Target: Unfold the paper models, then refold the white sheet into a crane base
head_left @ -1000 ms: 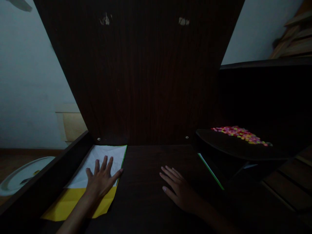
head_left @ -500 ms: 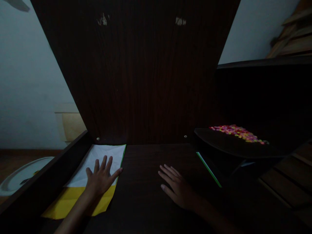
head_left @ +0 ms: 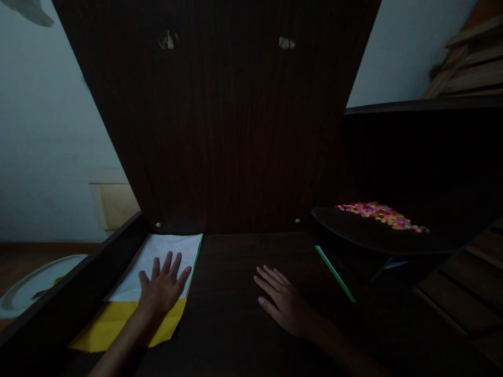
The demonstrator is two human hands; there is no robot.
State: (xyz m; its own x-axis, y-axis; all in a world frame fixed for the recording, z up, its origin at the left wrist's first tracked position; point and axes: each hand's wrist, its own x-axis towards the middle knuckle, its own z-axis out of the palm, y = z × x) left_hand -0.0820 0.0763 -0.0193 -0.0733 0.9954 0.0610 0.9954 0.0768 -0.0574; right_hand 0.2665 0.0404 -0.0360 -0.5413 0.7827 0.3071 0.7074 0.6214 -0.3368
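My left hand [head_left: 161,288] lies with fingers spread over a creased sheet of paper, partly covering it. The sheet has a white part [head_left: 168,246] at the far end, a yellow part [head_left: 106,322] nearer me, and a thin green edge on the right. To the right, my right hand [head_left: 281,301] rests low over the dark wooden desktop [head_left: 231,262], holding nothing, its fingers extended. A narrow green and white strip [head_left: 336,275] lies to the right of that hand, apart from it.
A tall dark panel [head_left: 223,131] rises behind the desktop. On a curved side shelf [head_left: 346,228] at right lie many small pink, red and yellow pieces [head_left: 381,213]. A raised ledge [head_left: 74,277] borders the left side; beyond it sits a white oval tray [head_left: 23,285].
My left thumb-side finger has drawn in slightly toward the other fingers, off the sheet's green edge. The view has shifted a little; the right hand keeps its pose.
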